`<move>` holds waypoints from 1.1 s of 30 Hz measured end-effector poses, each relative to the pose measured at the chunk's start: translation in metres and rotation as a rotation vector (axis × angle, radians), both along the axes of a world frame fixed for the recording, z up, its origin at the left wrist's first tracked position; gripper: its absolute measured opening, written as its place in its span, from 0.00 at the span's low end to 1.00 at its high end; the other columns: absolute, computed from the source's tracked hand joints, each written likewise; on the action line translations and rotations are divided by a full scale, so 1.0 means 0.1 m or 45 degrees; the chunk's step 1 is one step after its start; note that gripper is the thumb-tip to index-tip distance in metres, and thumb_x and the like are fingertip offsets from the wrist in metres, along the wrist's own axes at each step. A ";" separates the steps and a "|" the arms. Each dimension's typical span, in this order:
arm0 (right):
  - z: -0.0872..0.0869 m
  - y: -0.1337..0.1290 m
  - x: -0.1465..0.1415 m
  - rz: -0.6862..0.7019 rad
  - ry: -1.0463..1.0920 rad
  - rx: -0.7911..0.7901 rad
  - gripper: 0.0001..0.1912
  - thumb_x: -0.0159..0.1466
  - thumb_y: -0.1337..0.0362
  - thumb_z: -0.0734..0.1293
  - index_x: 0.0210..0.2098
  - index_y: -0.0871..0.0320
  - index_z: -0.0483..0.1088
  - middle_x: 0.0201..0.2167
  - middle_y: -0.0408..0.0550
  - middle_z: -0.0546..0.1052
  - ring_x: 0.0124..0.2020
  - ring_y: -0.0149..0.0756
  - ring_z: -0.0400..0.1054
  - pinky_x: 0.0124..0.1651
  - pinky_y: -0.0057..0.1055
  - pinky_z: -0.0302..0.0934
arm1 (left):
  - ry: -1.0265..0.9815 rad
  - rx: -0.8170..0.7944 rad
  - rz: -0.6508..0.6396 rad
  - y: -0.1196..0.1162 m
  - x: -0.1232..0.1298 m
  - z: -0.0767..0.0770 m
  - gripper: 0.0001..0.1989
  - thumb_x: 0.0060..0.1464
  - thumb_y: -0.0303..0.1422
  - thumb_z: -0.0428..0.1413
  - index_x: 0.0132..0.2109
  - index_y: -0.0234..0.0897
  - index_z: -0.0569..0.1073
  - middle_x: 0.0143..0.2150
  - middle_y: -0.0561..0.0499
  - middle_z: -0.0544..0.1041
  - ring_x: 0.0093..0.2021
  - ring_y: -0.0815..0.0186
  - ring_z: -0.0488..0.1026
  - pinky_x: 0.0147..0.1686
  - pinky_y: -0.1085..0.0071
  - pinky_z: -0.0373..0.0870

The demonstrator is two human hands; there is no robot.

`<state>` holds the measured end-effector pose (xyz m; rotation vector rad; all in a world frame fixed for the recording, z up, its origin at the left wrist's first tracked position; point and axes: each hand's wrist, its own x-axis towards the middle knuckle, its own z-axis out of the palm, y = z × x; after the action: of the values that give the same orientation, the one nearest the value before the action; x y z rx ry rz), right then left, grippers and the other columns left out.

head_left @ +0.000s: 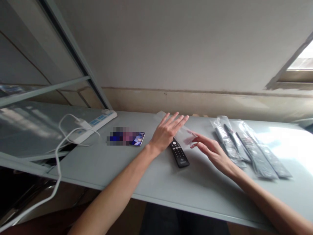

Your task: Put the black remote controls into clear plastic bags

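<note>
My left hand [166, 133] lies flat and open with its fingers spread, above a clear plastic bag [182, 127] on the pale grey table top [151, 173]. My right hand [211, 151] reaches in from the right, its fingertips at the bag's near end, and shows no firm grip on it. Just below the bag, between my hands, lies a black remote control [179, 153], buttons up. To the right of my right hand lie several remote controls in clear plastic sleeves [251, 150], side by side.
A smartphone [126, 136] with a pixelated screen lies left of my left hand. Beyond it is a white power strip [97, 124] with a white cable [58, 163] that drops over the table's front edge. A glass panel in a metal frame [36, 62] rises at the left, and a wall stands behind the table.
</note>
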<state>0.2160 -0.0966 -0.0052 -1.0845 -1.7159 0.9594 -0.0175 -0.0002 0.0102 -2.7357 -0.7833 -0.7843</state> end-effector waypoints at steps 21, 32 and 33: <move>-0.04 0.06 -0.08 0.032 0.471 -0.289 0.63 0.64 0.51 0.79 0.82 0.47 0.35 0.55 0.60 0.82 0.42 0.44 0.82 0.40 0.41 0.80 | 0.101 -0.206 -0.193 -0.08 0.18 -0.17 0.38 0.72 0.28 0.51 0.81 0.37 0.44 0.73 0.38 0.69 0.73 0.55 0.67 0.74 0.54 0.60; 0.01 0.01 -0.04 -0.118 0.545 -0.106 0.16 0.72 0.53 0.71 0.54 0.49 0.66 0.57 0.56 0.82 0.48 0.46 0.82 0.42 0.41 0.79 | -0.128 -0.019 -0.011 0.05 0.08 -0.13 0.15 0.70 0.21 0.52 0.50 0.37 0.83 0.72 0.46 0.72 0.76 0.53 0.64 0.72 0.44 0.64; 0.01 0.01 -0.05 -0.118 0.488 -0.074 0.13 0.72 0.53 0.70 0.50 0.50 0.68 0.56 0.56 0.82 0.48 0.46 0.82 0.41 0.41 0.78 | -0.155 -0.005 -0.001 0.07 0.07 -0.14 0.14 0.71 0.22 0.53 0.47 0.37 0.83 0.71 0.46 0.73 0.75 0.52 0.65 0.72 0.44 0.65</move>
<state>0.2114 -0.0960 -0.0038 -0.9367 -1.3227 1.0840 -0.0105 0.0064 -0.0035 -2.7128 -0.8076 -0.9581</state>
